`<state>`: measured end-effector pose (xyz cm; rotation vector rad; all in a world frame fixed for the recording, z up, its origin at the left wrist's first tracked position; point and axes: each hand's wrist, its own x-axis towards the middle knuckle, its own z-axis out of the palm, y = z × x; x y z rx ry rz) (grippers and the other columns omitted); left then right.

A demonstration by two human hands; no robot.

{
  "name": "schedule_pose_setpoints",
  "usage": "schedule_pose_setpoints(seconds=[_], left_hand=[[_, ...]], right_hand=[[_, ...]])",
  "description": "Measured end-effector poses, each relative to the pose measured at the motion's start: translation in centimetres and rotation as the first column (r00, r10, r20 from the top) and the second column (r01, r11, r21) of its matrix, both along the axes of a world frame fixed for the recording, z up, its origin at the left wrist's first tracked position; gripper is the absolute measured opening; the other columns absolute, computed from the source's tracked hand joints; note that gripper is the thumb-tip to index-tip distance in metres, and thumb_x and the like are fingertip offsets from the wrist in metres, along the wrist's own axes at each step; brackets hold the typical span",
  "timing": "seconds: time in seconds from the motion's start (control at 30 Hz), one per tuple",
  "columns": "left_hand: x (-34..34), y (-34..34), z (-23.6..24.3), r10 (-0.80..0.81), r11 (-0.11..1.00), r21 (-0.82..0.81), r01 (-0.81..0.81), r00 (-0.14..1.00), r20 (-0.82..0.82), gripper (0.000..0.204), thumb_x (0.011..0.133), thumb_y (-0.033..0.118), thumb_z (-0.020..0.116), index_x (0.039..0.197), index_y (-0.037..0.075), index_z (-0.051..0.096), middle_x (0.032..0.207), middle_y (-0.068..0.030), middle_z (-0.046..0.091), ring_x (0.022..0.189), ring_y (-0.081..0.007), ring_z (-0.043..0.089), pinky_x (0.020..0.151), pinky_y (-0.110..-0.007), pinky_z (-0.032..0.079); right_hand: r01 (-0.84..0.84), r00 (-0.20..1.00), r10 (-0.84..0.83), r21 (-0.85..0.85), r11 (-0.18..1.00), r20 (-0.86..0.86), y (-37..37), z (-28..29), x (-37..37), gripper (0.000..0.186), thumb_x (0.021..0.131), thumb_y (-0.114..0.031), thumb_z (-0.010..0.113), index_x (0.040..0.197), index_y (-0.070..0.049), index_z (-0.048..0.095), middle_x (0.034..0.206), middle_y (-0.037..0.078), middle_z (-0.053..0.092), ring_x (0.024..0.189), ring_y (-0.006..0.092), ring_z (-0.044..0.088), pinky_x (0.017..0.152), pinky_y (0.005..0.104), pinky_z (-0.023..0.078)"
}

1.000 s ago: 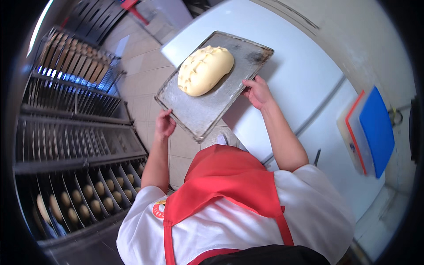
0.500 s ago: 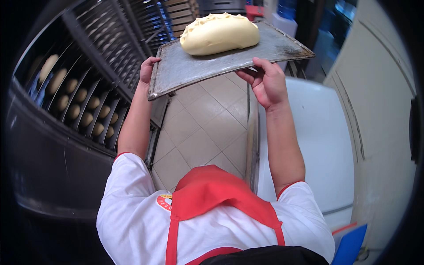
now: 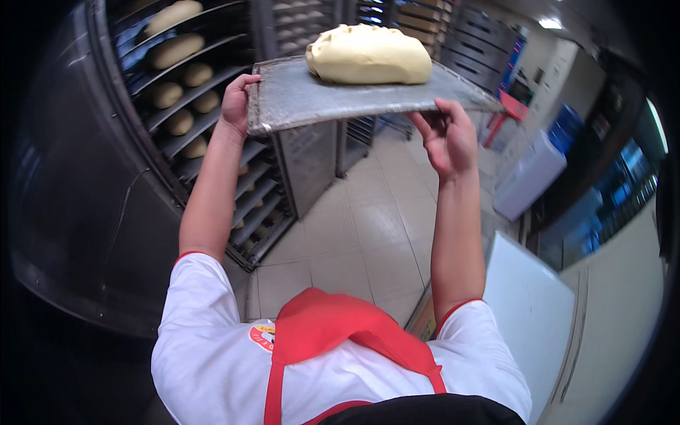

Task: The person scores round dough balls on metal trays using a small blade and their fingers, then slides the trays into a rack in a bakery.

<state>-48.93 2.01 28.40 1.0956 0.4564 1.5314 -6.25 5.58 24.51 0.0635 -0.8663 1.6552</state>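
Note:
A flat metal baking tray point(image 3: 297, 103) is held up in front of me at about head height. On it lies one large pale loaf of dough point(image 3: 375, 57) with a crimped ridge along its top. My left hand point(image 3: 238, 105) grips the tray's left edge, thumb over the rim. Under the near right edge, my right hand point(image 3: 452, 138) supports the tray with thumb on top and fingers beneath, partly hidden by it. To the left stands a tall rack point(image 3: 212, 152) whose shelves carry trays of pale dough pieces point(image 3: 177, 51), long ones above and small round ones below.
Beyond the rack an open metal door point(image 3: 308, 166) stands out over the tiled floor point(image 3: 354, 234). A white chest-like surface point(image 3: 520, 304) is at my right. Farther off are a water dispenser point(image 3: 531, 173), a red stool point(image 3: 506, 110) and deck ovens point(image 3: 474, 49).
My view has swung to the right and the tray has come round with me, now more level. The rack shows closer to the tray's left edge. Both hands keep their hold.

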Motion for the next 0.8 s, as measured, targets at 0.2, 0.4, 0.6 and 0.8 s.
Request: schedule_pose_setpoints(seconds=[0.2,0.4,0.6,0.8], left_hand=[[5.0,-6.2,4.7,0.183,0.908,0.372,-0.192,0.981,0.06,0.055,0.108,0.048,0.043,0.139,0.005,0.059,0.131,-0.0166,0.068,0.122,-0.0297,0.065,0.106,-0.044,0.05],[8.0,-12.2,-2.0,0.548,0.751,0.384,-0.537,0.831,0.092,0.063,0.106,0.051,0.047,0.152,0.007,0.045,0.138,-0.0198,0.062,0.126,-0.0348,0.061,0.108,-0.047,0.048],[1.4,-15.5,-10.0,0.86,0.51,0.202,-0.836,0.493,-0.13,0.057,0.107,0.042,0.049,0.149,0.004,0.048,0.134,-0.0172,0.065,0.119,-0.028,0.065,0.103,-0.041,0.052],[4.8,-26.7,-28.8,0.97,0.241,-0.224,-0.944,0.241,0.03,0.047,0.108,0.036,0.052,0.141,0.003,0.056,0.124,-0.0139,0.069,0.109,-0.0243,0.069,0.094,-0.036,0.054]], right_hand=[[-0.247,0.942,0.268,0.125,0.961,-0.202,4.9,1.8,-4.5,0.022,0.097,-0.008,0.056,0.113,0.005,0.063,0.109,0.017,0.073,0.098,0.0298,0.074,0.087,0.0469,0.065],[-0.356,0.878,0.429,0.307,0.882,-0.214,7.2,12.7,-12.0,0.023,0.098,-0.007,0.053,0.113,0.008,0.062,0.109,0.019,0.071,0.101,0.0323,0.073,0.089,0.0501,0.064],[-0.407,0.719,0.646,0.598,0.691,-0.256,8.5,30.9,-21.3,0.035,0.1,-0.005,0.043,0.126,0.018,0.048,0.128,0.029,0.059,0.119,0.0428,0.064,0.1,0.0546,0.062],[-0.442,0.729,0.655,0.592,0.674,-0.201,6.6,32.3,-26.8,0.035,0.103,-0.004,0.038,0.129,0.019,0.045,0.132,0.03,0.056,0.117,0.048,0.063,0.097,0.056,0.063]])
